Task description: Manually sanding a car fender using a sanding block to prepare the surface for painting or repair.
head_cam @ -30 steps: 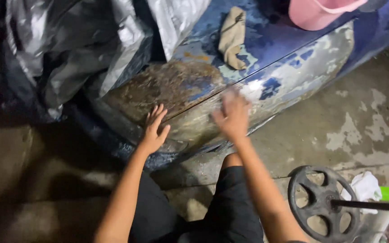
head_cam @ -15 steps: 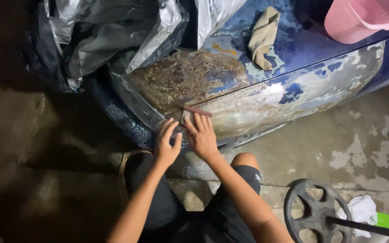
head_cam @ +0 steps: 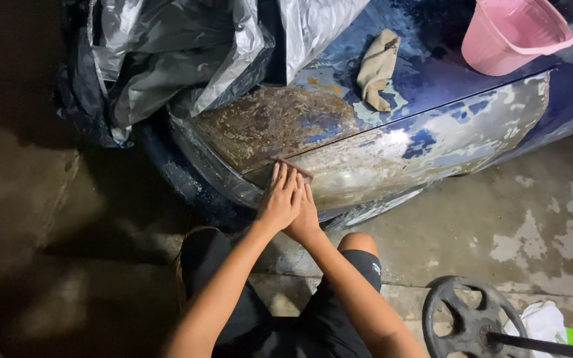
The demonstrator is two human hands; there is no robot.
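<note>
Both hands, left [head_cam: 278,202] over right [head_cam: 304,219], are pressed flat on a sanding block [head_cam: 295,170] at the car panel's [head_cam: 392,159] seam edge.

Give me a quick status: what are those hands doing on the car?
Left hand stacked over right hand, fingers flat, pressing a brown sanding sheet on the rusty, stripped car panel. Rag and pink bucket sit further along, not in the way.

The car panel [head_cam: 379,159] is worn metal, blue paint flaking, glossy wet; the rag [head_cam: 376,69] is cloth; the bucket [head_cam: 512,33] is smooth pink plastic.
</note>
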